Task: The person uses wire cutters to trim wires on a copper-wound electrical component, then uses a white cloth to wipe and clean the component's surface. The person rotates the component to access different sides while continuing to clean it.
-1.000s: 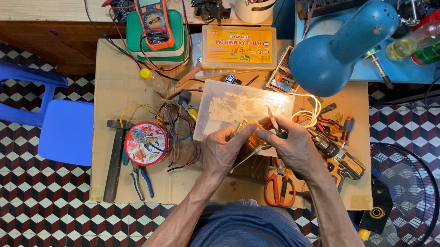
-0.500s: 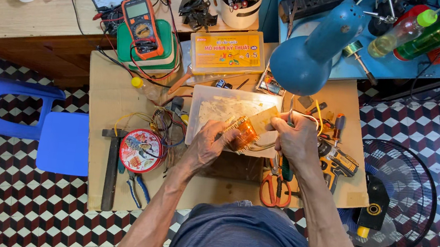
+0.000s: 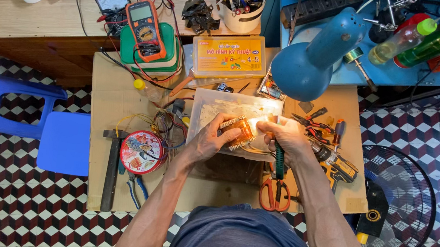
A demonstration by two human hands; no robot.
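My left hand (image 3: 211, 139) grips a small orange coil-like part (image 3: 237, 131) over a clear plastic tray (image 3: 212, 105) on the low wooden table (image 3: 109, 105). My right hand (image 3: 285, 139) holds a green-handled screwdriver (image 3: 280, 160), handle pointing toward me, its tip hidden at the orange part. Both hands meet in the light of the blue desk lamp (image 3: 315, 60). Thin wires trail from the part under my right hand.
A round red tin (image 3: 141, 152), a hammer (image 3: 111, 169), blue pliers (image 3: 135, 185) and tangled wires lie left. Orange scissors (image 3: 275, 193) and a cordless drill (image 3: 337, 164) lie right. A multimeter (image 3: 144, 29), a yellow parts box (image 3: 230, 55), a blue stool (image 3: 11, 116), a floor fan (image 3: 403, 208).
The camera view shifted, with the table now sitting higher and larger in the frame. My hands lifted the orange part from the tray and brought it closer together under the lamp.
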